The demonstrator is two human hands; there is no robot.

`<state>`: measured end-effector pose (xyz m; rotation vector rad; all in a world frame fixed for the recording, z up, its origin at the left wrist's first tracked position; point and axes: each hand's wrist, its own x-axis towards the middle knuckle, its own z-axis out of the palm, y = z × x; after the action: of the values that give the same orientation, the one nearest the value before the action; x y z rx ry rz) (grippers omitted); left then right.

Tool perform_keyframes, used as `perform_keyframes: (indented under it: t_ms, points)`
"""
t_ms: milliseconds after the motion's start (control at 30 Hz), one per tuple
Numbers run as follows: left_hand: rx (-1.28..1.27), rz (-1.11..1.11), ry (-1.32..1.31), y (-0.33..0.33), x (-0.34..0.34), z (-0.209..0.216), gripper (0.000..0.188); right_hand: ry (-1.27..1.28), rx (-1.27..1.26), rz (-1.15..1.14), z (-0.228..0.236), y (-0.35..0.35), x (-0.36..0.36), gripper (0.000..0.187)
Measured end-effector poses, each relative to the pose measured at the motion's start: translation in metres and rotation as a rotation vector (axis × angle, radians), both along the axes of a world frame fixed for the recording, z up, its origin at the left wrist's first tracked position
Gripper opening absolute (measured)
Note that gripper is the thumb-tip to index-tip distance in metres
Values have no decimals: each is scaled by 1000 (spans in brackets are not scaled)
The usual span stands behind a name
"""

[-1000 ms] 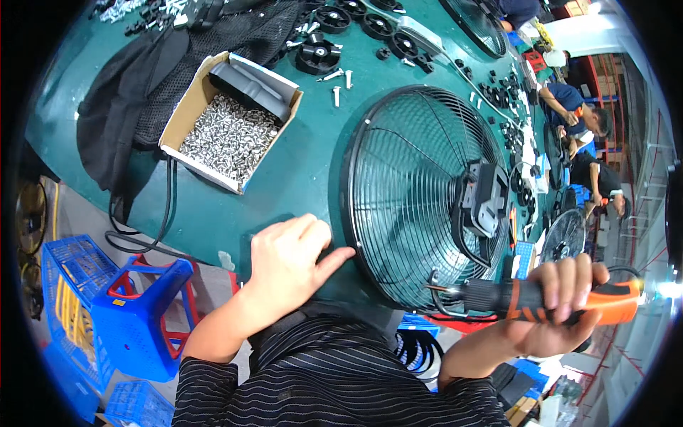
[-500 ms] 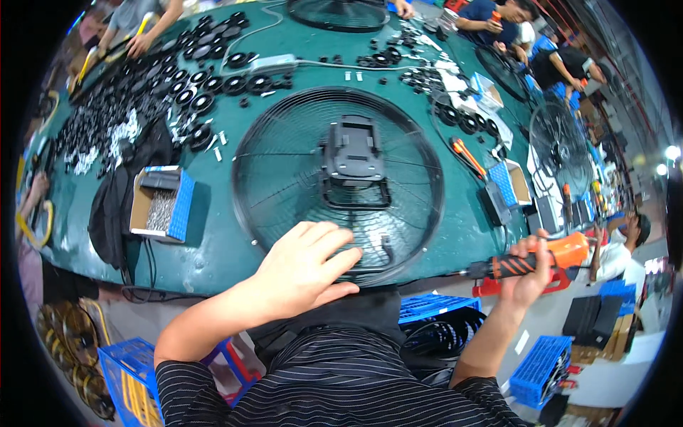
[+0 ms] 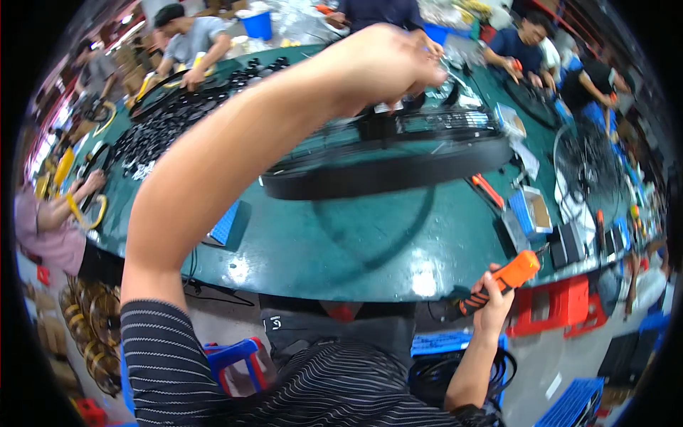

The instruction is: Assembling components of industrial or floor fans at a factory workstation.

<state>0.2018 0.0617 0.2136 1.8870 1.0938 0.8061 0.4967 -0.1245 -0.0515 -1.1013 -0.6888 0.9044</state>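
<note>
A round black fan (image 3: pixel 388 171) with a wire guard is tilted above the table (image 3: pixel 299 249), its ring-shaped shadow falling on the green top. My left hand (image 3: pixel 391 64) is stretched far forward over the fan, closed and smeared by motion. The fan hangs from that hand, though the exact grip point is hidden. Low on the right, just past the table's front edge, my right hand (image 3: pixel 489 302) is wrapped round an orange and black power screwdriver (image 3: pixel 525 266). Its tip points toward the lower left.
Many small black parts (image 3: pixel 160 132) lie at the far left. A blue box (image 3: pixel 226 224) is partly hidden behind my left forearm. Another blue box (image 3: pixel 530 210) stands at the right, near an orange-handled tool (image 3: pixel 487 191). Co-workers are around the table; a red stool (image 3: pixel 551 306) stands at right.
The fan has come up off the table and tilted. My left hand has moved from its near edge to far forward. My right hand has shifted slightly down and left with the screwdriver.
</note>
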Motion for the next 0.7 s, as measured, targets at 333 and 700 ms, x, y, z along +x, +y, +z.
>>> perform_keyframes:
  t_ms: [333,700]
  points:
    - [-272,207,-788,101,1,40,13,-471,-294,199,11,69,-14,30]
    - [-279,253,-711,127,-56,27,21,-1682,-555,-23,-5,131,-14,54]
